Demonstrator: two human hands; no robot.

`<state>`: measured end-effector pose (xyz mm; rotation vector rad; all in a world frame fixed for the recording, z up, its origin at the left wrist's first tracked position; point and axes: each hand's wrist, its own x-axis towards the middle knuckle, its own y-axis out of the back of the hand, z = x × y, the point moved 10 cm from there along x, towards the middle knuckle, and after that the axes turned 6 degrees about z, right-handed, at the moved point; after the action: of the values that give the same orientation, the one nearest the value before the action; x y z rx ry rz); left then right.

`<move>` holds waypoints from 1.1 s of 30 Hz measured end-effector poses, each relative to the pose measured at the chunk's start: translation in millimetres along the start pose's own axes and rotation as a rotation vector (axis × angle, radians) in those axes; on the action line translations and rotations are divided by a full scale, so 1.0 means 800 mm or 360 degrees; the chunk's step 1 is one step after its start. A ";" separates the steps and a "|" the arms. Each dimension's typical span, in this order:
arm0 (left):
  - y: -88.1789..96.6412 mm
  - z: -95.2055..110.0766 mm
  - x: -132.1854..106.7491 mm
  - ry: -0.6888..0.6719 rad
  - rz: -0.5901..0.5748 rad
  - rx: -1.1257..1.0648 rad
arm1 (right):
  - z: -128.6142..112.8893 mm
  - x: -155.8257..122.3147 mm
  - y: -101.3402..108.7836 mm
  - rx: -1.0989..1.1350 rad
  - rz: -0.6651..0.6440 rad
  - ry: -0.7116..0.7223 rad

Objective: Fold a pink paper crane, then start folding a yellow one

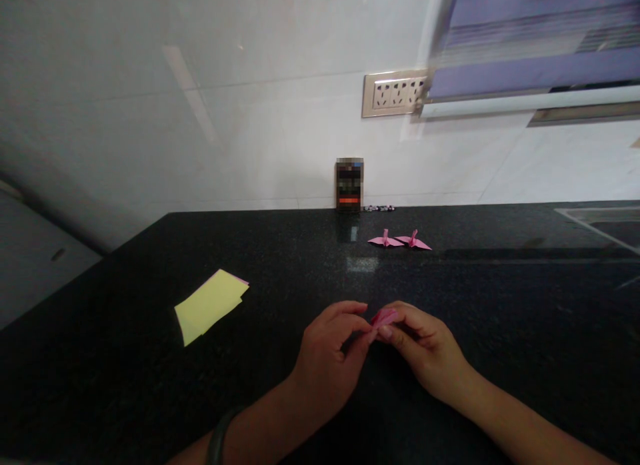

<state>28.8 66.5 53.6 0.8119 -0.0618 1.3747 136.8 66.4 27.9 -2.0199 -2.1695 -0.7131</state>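
A small folded piece of pink paper is held between my two hands, just above the dark countertop. My left hand pinches its near left end between thumb and index finger. On the other side, my right hand grips it with thumb and fingers, hiding part of the folds. Beyond the hands stand two finished-looking pink paper cranes, the left crane and the right crane, their wings touching or nearly so. A dark band circles my left wrist.
Yellow paper sheets lie in a loose stack at the left of the black countertop. A phone leans upright against the white wall, a beaded strip beside it. A socket panel and a purple blind are above.
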 end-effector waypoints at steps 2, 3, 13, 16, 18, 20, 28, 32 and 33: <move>-0.002 0.003 -0.002 -0.0035 -0.0018 -0.0064 | -0.003 0.000 0.001 0.0000 -0.0005 0.0043; -0.003 0.004 -0.002 -0.0047 -0.0030 -0.0095 | -0.005 0.000 0.000 -0.0001 -0.0016 0.0061; -0.005 0.013 -0.001 -0.0055 -0.0133 -0.0241 | -0.014 0.001 -0.005 0.0005 -0.0133 0.0103; -0.004 0.013 -0.001 -0.0048 -0.0097 -0.0241 | -0.012 0.001 -0.005 0.0027 -0.0125 0.0081; -0.003 0.012 0.000 -0.0051 -0.0071 -0.0241 | -0.010 0.001 -0.006 0.0062 -0.0124 0.0057; -0.002 0.011 0.001 -0.0049 -0.0045 -0.0232 | -0.006 0.001 -0.005 0.0096 -0.0105 0.0023; -0.001 -0.009 0.003 0.0157 -0.0022 -0.0255 | 0.013 -0.005 -0.010 0.0262 -0.0052 -0.0226; -0.009 -0.037 -0.002 0.0499 -0.0017 -0.0443 | 0.021 -0.009 -0.010 0.0297 0.0005 -0.0374; -0.012 -0.043 -0.004 0.0596 -0.0023 -0.0504 | 0.023 -0.009 -0.009 0.0303 0.0022 -0.0407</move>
<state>22.5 82.7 21.6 0.2841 0.0184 1.4379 135.2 66.7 7.1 -2.1215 -2.2501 -0.2447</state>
